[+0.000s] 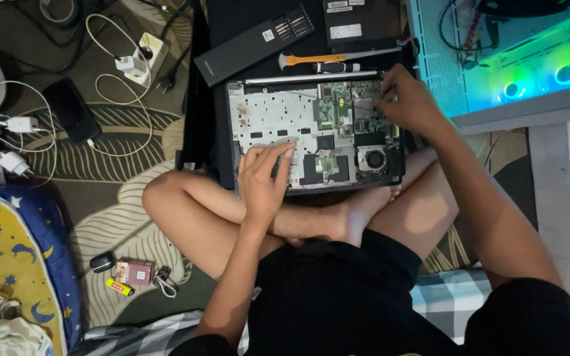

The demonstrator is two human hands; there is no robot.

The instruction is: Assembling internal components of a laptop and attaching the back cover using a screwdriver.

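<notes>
We saw the opened laptop (315, 135) resting on the crossed legs, its boards bared. The left hand (264, 181) lay flat on its near edge, fingers together and extended. The right hand (409, 100) reached from the side, wrist bent, fingertips pinched together at the far right corner's circuit board (364, 109).

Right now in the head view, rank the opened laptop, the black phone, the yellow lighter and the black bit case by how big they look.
1. Opened laptop
2. Black bit case
3. Black phone
4. Yellow lighter
</notes>
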